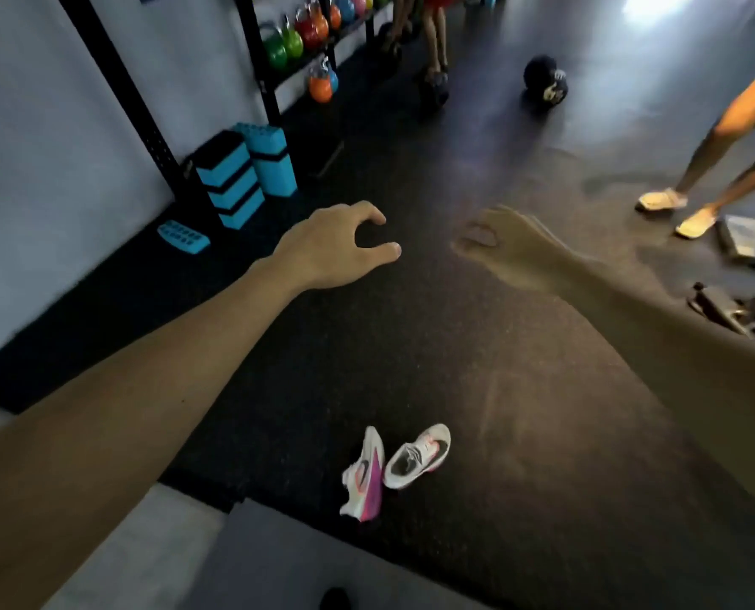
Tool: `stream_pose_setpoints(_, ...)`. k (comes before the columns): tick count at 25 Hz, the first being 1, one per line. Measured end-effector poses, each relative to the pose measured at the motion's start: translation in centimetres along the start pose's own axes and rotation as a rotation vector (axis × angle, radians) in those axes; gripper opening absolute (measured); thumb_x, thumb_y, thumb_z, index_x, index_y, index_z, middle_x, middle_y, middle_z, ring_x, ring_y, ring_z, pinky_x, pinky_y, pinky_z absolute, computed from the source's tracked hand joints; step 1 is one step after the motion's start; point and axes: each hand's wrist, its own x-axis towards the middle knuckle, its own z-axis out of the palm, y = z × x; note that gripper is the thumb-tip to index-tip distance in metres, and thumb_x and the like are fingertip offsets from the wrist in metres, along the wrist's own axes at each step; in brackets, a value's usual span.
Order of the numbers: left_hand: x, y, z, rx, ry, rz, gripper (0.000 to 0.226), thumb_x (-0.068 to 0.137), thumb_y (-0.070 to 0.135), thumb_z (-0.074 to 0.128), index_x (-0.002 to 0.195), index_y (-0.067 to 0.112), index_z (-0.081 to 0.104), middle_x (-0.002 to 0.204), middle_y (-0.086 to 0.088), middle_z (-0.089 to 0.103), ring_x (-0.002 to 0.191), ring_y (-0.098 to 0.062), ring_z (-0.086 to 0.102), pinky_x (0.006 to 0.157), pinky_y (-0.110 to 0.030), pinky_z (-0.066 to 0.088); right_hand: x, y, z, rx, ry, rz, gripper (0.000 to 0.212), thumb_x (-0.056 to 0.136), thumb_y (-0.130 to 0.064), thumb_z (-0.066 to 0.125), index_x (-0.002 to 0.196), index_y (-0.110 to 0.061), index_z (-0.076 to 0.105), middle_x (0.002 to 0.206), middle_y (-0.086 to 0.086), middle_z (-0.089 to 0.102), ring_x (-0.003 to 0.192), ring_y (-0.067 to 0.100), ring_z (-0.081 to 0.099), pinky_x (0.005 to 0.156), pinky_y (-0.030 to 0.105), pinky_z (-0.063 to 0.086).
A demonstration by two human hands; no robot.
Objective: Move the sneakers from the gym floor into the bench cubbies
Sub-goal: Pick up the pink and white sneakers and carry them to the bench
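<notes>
1. The gym floor (477, 345) is dark speckled rubber matting, matte and slightly grainy, with a paler smooth grey slab at its near-left edge.
2. Two sneakers (393, 468) lie on that matting near the slab's edge: white mesh uppers, dark swoosh marks, orange-pink accents. The left sneaker (364, 475) is tipped on its side, showing a pink-purple sole; the right sneaker (417, 456) sits upright, its opening facing up, and the two touch.
3. Beyond the sneakers, well apart from them, the left hand (336, 248) hovers with fingers loosely curved, grasping nothing.
4. The right hand (508, 248) is blurred, fingers loosely curled and holding nothing.
5. Far beyond the sneakers, ridged blue foam blocks (246, 169) stand against the wall, glossy coloured kettlebells (298, 37) fill a black rack, and a round black ball (545, 81) rests on the floor.
</notes>
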Motion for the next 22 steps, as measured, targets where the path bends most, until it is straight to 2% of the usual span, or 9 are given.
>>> stream_pose_setpoints(3, 2.3, -6.0, 8.5, -0.037, -0.115, -0.040, 0.058, 0.083, 0.062, 0.055, 0.133, 0.034, 0.044, 0.136, 0.001, 0.047, 0.121, -0.020, 0.048, 0.087, -0.035, 0.039, 1.7, 3.9, 9.6, 0.012, -0.051, 0.057, 0.063, 0.079, -0.073, 0.040, 0.123, -0.031, 0.055, 0.121, -0.006, 0.059, 0.112, 0.020, 0.056, 0.093, 0.036, 0.045)
stream_pose_setpoints(5, 3.2, -10.4, 15.1, -0.059, -0.203, -0.060, 0.058, 0.083, 0.062, 0.056, 0.133, 0.034, 0.044, 0.137, 0.002, 0.047, 0.123, -0.020, 0.047, 0.090, -0.036, 0.040, 2.3, 6.6, 16.7, 0.024, -0.072, 0.081, 0.055, 0.086, -0.064, 0.045, 0.125, -0.028, 0.056, 0.124, -0.002, 0.058, 0.114, 0.023, 0.056, 0.093, 0.036, 0.043)
stream_pose_setpoints(9, 3.7, -18.1, 28.1, -0.130, -0.306, -0.100, 0.057, 0.082, 0.063, 0.056, 0.132, 0.038, 0.044, 0.138, 0.004, 0.047, 0.124, -0.018, 0.047, 0.098, -0.046, 0.043, 1.5, 11.5, 29.8, 0.070, -0.117, 0.148, 0.043, 0.092, -0.054, 0.046, 0.127, -0.030, 0.054, 0.123, -0.005, 0.057, 0.107, 0.017, 0.055, 0.083, 0.032, 0.041)
stream_pose_setpoints(13, 1.6, -25.8, 44.1, -0.212, -0.409, -0.161, 0.057, 0.079, 0.064, 0.058, 0.130, 0.041, 0.046, 0.135, 0.005, 0.049, 0.121, -0.016, 0.048, 0.098, -0.046, 0.043, -2.4, 17.0, 46.1, 0.080, -0.183, 0.241, 0.041, 0.094, -0.050, 0.046, 0.129, -0.029, 0.053, 0.124, -0.004, 0.056, 0.102, 0.014, 0.054, 0.075, 0.029, 0.037)
stream_pose_setpoints(15, -0.1, -28.7, 51.3, -0.246, -0.445, -0.180, 0.057, 0.078, 0.064, 0.059, 0.129, 0.041, 0.047, 0.134, 0.005, 0.050, 0.120, -0.013, 0.048, 0.097, -0.044, 0.044, -4.6, 19.2, 53.1, 0.092, -0.190, 0.283, 0.041, 0.095, -0.049, 0.046, 0.130, -0.028, 0.052, 0.125, -0.004, 0.055, 0.099, 0.011, 0.052, 0.073, 0.029, 0.036)
stream_pose_setpoints(18, -2.8, -32.0, 60.4, -0.282, -0.486, -0.209, 0.058, 0.073, 0.069, 0.057, 0.125, 0.045, 0.047, 0.130, 0.007, 0.051, 0.116, -0.010, 0.048, 0.094, -0.041, 0.046, -8.0, 22.2, 61.8, 0.103, -0.233, 0.343, 0.042, 0.095, -0.049, 0.045, 0.131, -0.028, 0.051, 0.127, -0.004, 0.055, 0.108, 0.014, 0.053, 0.075, 0.029, 0.037)
stream_pose_setpoints(20, -4.7, -33.8, 65.7, -0.303, -0.510, -0.230, 0.059, 0.068, 0.074, 0.054, 0.121, 0.050, 0.046, 0.126, 0.009, 0.050, 0.110, -0.007, 0.048, 0.089, -0.037, 0.047, -10.4, 24.0, 66.8, 0.102, -0.257, 0.367, 0.042, 0.094, -0.049, 0.046, 0.131, -0.028, 0.052, 0.128, -0.004, 0.055, 0.109, 0.013, 0.052, 0.071, 0.024, 0.035)
stream_pose_setpoints(22, -6.5, -35.3, 70.1, -0.316, -0.520, -0.250, 0.060, 0.066, 0.076, 0.052, 0.120, 0.051, 0.045, 0.120, 0.010, 0.049, 0.104, -0.005, 0.047, 0.084, -0.034, 0.045, -12.6, 25.1, 70.8, 0.115, -0.290, 0.392, 0.043, 0.094, -0.050, 0.046, 0.130, -0.028, 0.053, 0.129, -0.004, 0.056, 0.108, 0.013, 0.053, 0.070, 0.026, 0.037)
